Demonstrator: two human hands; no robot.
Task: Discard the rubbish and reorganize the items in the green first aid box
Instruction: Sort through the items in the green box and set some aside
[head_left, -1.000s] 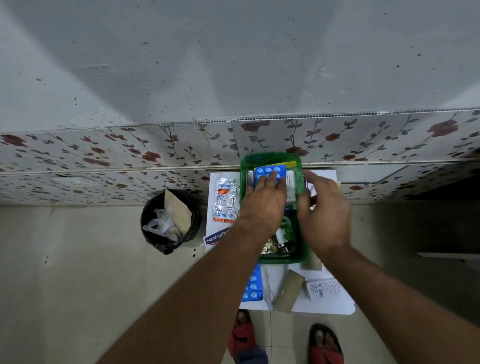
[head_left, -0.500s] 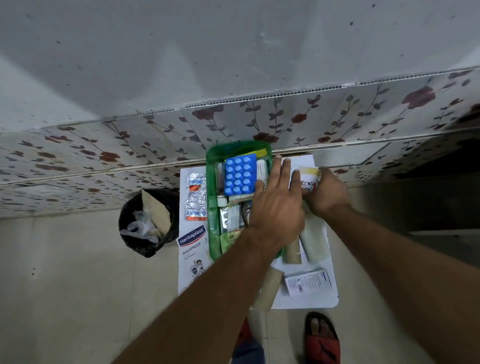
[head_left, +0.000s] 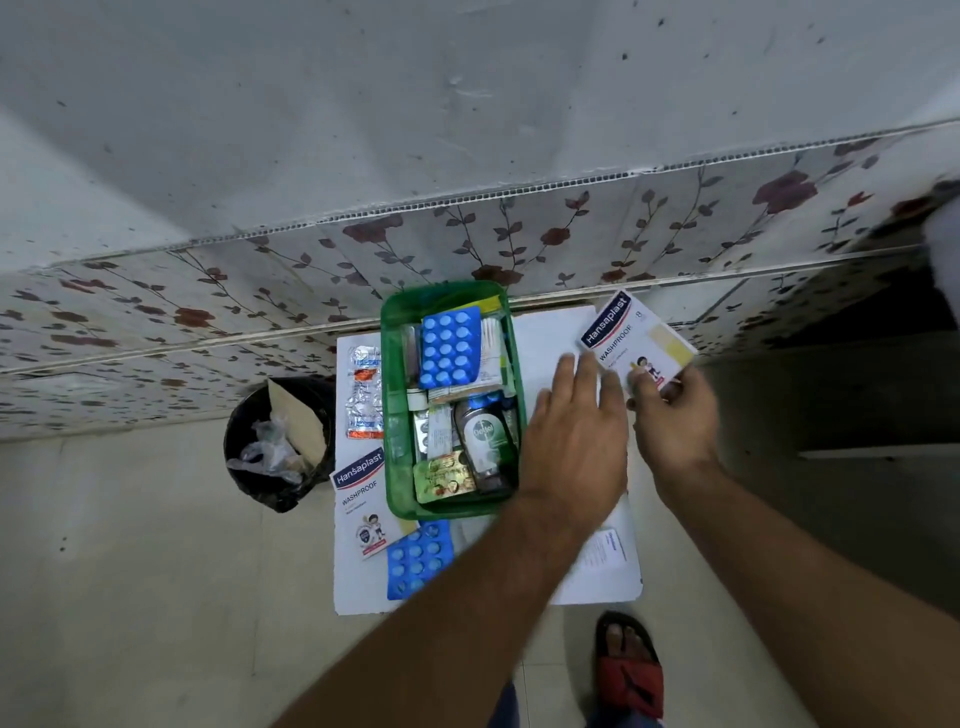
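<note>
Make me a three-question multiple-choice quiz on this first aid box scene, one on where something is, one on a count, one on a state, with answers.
1. Where is the black bin?
A. left of the white board
B. right of the white board
C. inside the green box

2. How many Hansaplast boxes show?
A. one
B. two
C. four

3. What is the right hand doing?
A. resting empty
B. holding a Hansaplast box
C. gripping the bottle

Answers:
1 A, it stands on the floor left of the white board.
2 B, one lies on the board left of the green box, one is held.
3 B, its fingers close on that held box while the left hand hovers open.
</note>
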